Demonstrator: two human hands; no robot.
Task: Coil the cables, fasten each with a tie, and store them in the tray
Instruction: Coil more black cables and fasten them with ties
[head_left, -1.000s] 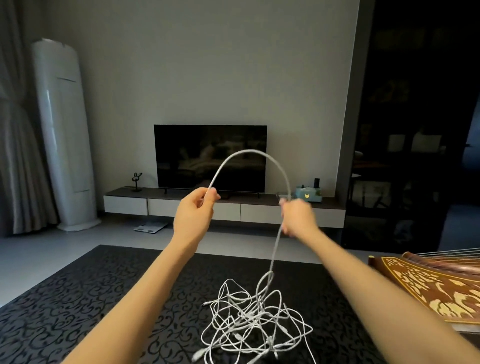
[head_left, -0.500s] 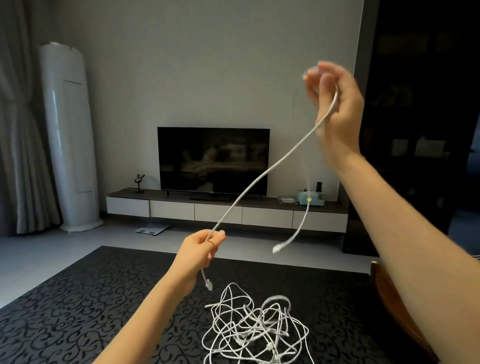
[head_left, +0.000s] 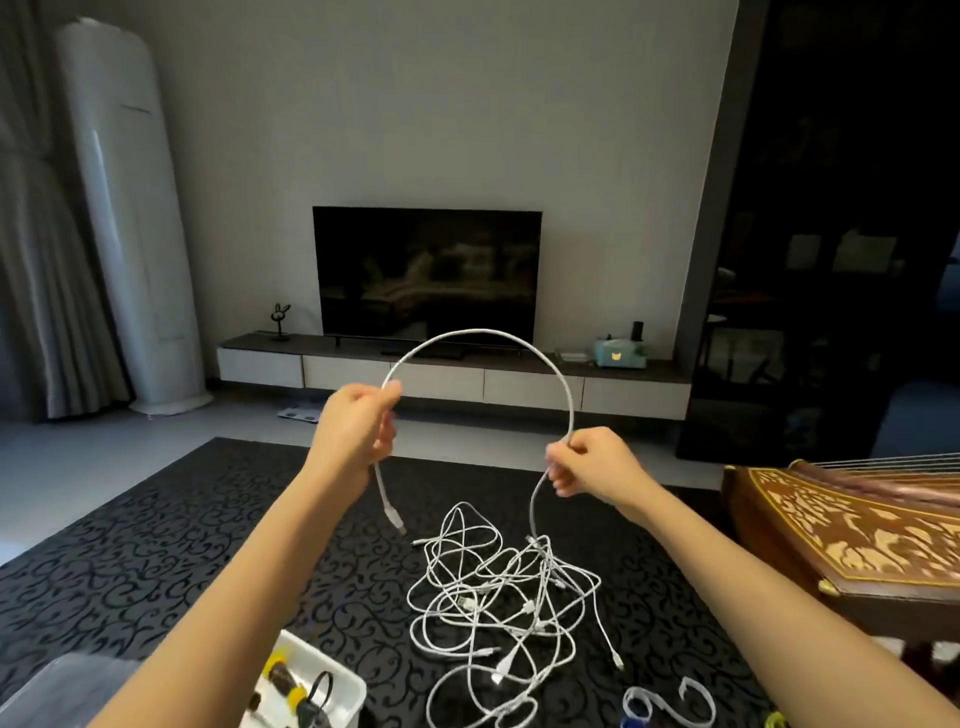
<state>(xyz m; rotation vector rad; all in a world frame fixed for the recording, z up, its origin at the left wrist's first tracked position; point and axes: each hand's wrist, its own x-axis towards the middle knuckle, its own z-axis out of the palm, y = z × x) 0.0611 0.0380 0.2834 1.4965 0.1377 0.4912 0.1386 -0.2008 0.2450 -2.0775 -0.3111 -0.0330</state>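
A white cable (head_left: 483, 335) arches in the air between my two hands. My left hand (head_left: 358, 434) grips it near one end, and the plug hangs down below that fist. My right hand (head_left: 587, 465) pinches the cable further along, and the rest drops into a tangled pile of white cables (head_left: 498, 608) on the black patterned rug. A white tray (head_left: 345, 691) sits at the bottom left, partly behind my left forearm, holding dark and yellow items. White ties (head_left: 670, 701) lie on the rug at the bottom right.
A brown stringed instrument (head_left: 852, 530) with gold ornament stands at the right edge. Beyond the rug (head_left: 156, 551) are a low TV cabinet (head_left: 447, 379) with a television and a tall white air conditioner (head_left: 130, 218) at left.
My right hand came down from head height to the left hand's level, bending the stretched cable into an arch. The view tilted down, bringing the tray and ties into sight.
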